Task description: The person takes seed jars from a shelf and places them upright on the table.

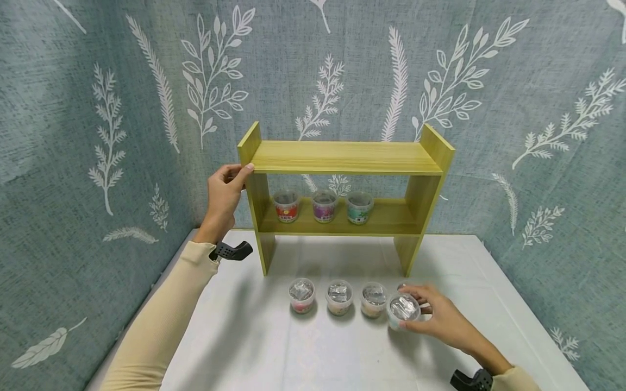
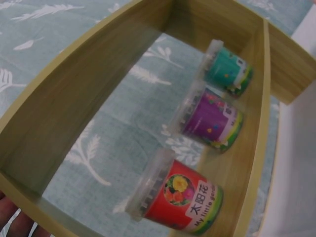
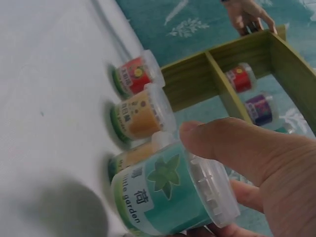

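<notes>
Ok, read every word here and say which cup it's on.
"太阳花": shelved red cup
"My little garden": same cup
"荷": held teal cup
"little garden": same cup
Too small or blurred: character before 荷, shelved purple cup, shelved teal cup, tabletop red cup, two orange cups.

Left arm (image 1: 171, 312) outstretched, left hand (image 1: 224, 196) gripping; right hand (image 1: 442, 319) lower, pinching.

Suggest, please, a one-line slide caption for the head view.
Left hand holding a shelf of three cups, right hand gripping another cup beside three more.
</notes>
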The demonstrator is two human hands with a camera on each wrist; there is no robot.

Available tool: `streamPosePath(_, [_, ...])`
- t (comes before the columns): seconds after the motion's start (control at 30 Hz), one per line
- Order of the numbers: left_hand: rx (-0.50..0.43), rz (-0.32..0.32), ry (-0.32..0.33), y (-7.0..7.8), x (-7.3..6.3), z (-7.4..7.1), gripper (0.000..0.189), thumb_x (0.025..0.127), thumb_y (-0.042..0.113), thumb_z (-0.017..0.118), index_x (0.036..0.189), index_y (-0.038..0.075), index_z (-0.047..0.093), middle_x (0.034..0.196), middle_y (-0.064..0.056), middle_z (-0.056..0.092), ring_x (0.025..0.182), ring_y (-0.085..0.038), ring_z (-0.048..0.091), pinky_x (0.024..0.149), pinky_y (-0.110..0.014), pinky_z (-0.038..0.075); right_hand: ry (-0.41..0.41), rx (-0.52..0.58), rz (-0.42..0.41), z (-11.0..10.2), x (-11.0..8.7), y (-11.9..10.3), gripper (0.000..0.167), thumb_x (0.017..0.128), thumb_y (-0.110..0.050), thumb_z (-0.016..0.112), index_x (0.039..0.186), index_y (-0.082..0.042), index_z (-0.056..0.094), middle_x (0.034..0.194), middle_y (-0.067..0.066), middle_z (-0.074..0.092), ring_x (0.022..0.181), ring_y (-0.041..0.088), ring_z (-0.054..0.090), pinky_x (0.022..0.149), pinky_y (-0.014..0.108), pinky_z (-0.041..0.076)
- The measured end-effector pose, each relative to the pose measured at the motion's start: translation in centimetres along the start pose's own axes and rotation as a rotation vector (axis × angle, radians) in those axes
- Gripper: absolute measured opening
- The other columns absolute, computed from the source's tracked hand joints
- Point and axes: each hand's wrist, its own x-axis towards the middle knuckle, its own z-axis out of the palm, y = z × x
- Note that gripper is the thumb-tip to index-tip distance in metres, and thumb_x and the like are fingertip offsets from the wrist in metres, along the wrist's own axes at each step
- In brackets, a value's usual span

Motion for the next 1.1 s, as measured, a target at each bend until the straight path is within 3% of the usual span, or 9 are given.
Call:
streamPosePath(0.27, [-0.005,-0.005,-0.003,-0.1,0.0,0.0,0.028,0.095,0.034,0.076,0.109,0.011,0.069,0.097,0.001,0.062,0.09,-0.013,0.058,0.083,-0.029,0.05,-0.04,-0.051,0.041,0.1,-0.1,0.3,0.067,0.078,-0.031,0.092,0.134,-0.008,0.064,0.113,0.006,0.06,0.102,0.021,0.059,0.084,0.032,0.057])
streamPosePath(0.6, [-0.004,0.0,-0.001,-0.1,-0.1,0.0,0.03,0.096,0.034,0.076,0.11,0.01,0.069,0.098,0.001,0.062,0.091,-0.014,0.058,0.083,-0.029,0.05,-0.079,-0.051,0.05,0.5,-0.3,0.0,0.068,0.078,-0.03,0.092,0.136,-0.007,0.065,0.106,0.011,0.05,0.098,0.024,0.057,0.078,0.029,0.058])
streamPosePath(1.1, [-0.007,0.001,-0.003,0.0,0.0,0.0,0.031,0.095,0.034,0.076,0.111,0.008,0.069,0.098,0.001,0.062,0.09,-0.014,0.057,0.083,-0.03,0.05,-0.038,-0.182,-0.005,1.2,-0.6,0.7,0.069,0.073,-0.037,0.094,0.132,-0.013,0.069,0.095,0.002,0.049,0.086,0.01,0.053,0.069,0.026,0.056])
